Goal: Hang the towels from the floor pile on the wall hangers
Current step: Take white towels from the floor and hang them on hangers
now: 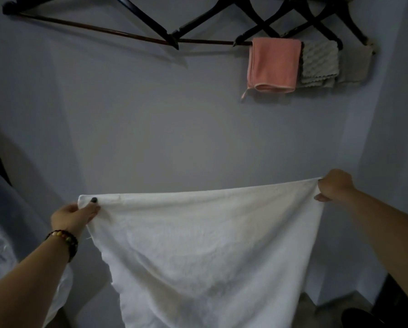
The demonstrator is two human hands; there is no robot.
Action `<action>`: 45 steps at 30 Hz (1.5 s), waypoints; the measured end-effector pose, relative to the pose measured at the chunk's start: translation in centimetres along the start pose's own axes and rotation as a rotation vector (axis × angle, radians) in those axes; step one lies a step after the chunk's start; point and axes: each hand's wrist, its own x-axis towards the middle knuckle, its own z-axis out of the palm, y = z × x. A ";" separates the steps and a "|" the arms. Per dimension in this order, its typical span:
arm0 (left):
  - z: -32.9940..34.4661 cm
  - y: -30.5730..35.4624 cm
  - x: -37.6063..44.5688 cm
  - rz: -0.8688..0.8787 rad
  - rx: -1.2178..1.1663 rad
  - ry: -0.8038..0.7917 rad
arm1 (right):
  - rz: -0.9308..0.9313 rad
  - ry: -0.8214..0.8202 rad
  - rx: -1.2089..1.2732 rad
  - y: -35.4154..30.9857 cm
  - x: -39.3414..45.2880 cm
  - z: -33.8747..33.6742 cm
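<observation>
A large white towel (205,245) hangs spread out in front of me, below the wall hangers. My left hand (74,215) pinches its top left corner, thumb on the front of the cloth. My right hand (334,185) grips the top right corner, slightly higher. Dark wooden hangers (136,17) line the top of the wall, and the left ones are bare. On the right ones hang a pink towel (274,65), a grey textured towel (319,63) and a beige towel (354,67). The floor pile is hidden behind the white towel.
The plain pale wall (174,126) fills the middle. A sheer white curtain (4,233) hangs at the left edge. A wall corner stands at the right, with a dark object (356,316) on the floor at the lower right.
</observation>
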 end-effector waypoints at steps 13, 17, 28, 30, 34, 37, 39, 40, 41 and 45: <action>1.6 -5.8 -2.5 -0.085 0.247 0.143 | -0.171 0.092 -0.153 4.4 -1.7 5.0; 2.6 -5.9 -3.2 -0.080 0.157 0.053 | -0.329 0.166 -0.059 4.6 -3.3 6.2; 8.7 0.6 -7.0 0.070 0.111 -0.084 | -0.857 0.340 0.337 -2.5 -6.1 6.7; 9.6 1.6 -7.5 0.101 0.065 -0.168 | -0.948 0.338 0.387 -3.8 -6.8 6.2; 11.0 3.3 -8.4 0.156 0.030 -0.343 | -1.113 0.344 0.454 -6.1 -9.0 5.0; 11.5 4.2 -9.2 0.168 0.035 -0.443 | -1.178 0.330 0.507 -7.2 -10.4 4.4; 11.8 4.3 -9.5 0.153 0.005 -0.489 | -1.197 0.320 0.548 -7.6 -11.2 4.3; 11.8 4.2 -9.6 0.145 -0.010 -0.485 | -1.199 0.316 0.567 -7.8 -11.5 4.2; 11.8 4.1 -9.7 0.135 -0.024 -0.459 | -1.197 0.312 0.585 -7.8 -11.9 4.2; 11.4 3.4 -10.2 0.046 -0.075 -0.342 | -1.168 0.234 0.614 -7.9 -13.0 4.8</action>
